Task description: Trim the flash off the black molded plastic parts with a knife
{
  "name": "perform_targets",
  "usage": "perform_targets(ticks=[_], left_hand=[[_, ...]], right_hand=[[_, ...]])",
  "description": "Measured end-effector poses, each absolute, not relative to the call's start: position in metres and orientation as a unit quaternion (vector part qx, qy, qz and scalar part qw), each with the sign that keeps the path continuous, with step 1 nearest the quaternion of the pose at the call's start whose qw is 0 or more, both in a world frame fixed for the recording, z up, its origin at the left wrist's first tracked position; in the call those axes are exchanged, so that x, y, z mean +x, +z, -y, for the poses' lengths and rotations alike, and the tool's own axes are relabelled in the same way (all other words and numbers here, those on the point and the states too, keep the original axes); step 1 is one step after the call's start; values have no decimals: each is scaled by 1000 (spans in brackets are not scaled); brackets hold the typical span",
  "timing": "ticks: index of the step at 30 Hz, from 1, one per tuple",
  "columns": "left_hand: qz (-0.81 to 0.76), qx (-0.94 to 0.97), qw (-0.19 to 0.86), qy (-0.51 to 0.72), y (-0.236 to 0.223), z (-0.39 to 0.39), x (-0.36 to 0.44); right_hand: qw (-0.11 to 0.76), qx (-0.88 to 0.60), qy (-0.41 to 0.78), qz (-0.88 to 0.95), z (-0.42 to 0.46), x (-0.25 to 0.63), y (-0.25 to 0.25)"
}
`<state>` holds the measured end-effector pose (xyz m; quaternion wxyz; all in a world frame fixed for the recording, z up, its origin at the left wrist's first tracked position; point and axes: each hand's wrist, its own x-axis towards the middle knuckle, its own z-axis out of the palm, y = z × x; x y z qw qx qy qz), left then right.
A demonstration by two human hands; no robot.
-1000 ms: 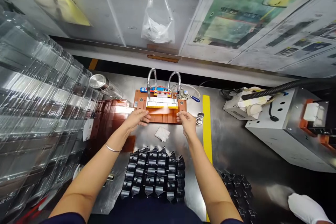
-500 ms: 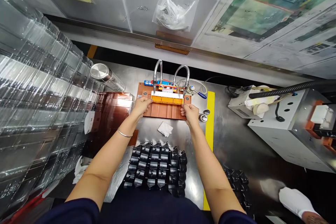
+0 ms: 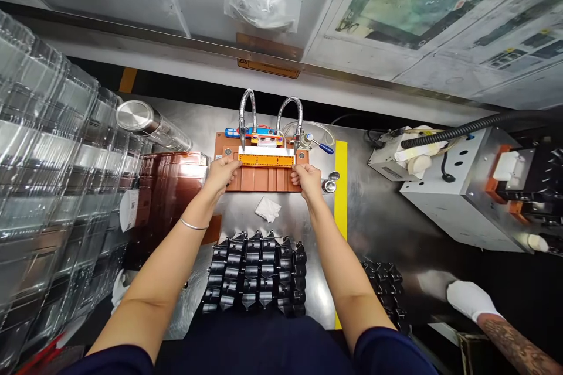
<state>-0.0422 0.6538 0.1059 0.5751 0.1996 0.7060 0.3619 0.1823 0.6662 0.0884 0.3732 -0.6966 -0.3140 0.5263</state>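
An orange perforated strip (image 3: 266, 161) lies level across a copper-brown fixture plate (image 3: 264, 181), against a white bar (image 3: 259, 152). My left hand (image 3: 223, 174) is closed, thumb and fingers pinching the strip's left end. At the opposite end, my right hand (image 3: 308, 179) pinches the strip in the same way. Two bent metal gooseneck tubes (image 3: 248, 102) arch over the fixture, their tips pointing down near the bar's ends. Behind the bar sits a blue tool (image 3: 233, 132). A blue-handled lever (image 3: 324, 147) sticks out to the right.
Black moulded parts (image 3: 257, 269) stand in rows before me. A crumpled white wipe (image 3: 267, 209) lies near the fixture, a small metal bottle (image 3: 328, 186) right of it. Clear plastic trays (image 3: 48, 187) are stacked left. Right are a machine (image 3: 446, 181) and another person's gloved hand (image 3: 472, 299).
The camera view has shifted, moving the whole scene left and up. Both my hands remain at the ends of the orange strip. More of the other person's forearm shows.
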Motion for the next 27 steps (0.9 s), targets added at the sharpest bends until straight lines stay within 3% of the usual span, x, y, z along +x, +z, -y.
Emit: perform_targets(ticks=[9,14,21,24,27], left_hand=[[-693,211,624,292,106,-662,-60],[-652,230,670,270,115,-656,-80],[-670,240,607,352,122,-597,-79],[-676,257,583,370,123,-574,-75],[-684,293,539,393,128,-556,-70]], right_hand=[[322,-708,553,298,-667,193,91],[324,-705,533,337,-596,227,113],[319,-679,425,507,-392,242,85],[306,-687,411,516,-370,250,78],[319,-701,311,557,-405,257,95]])
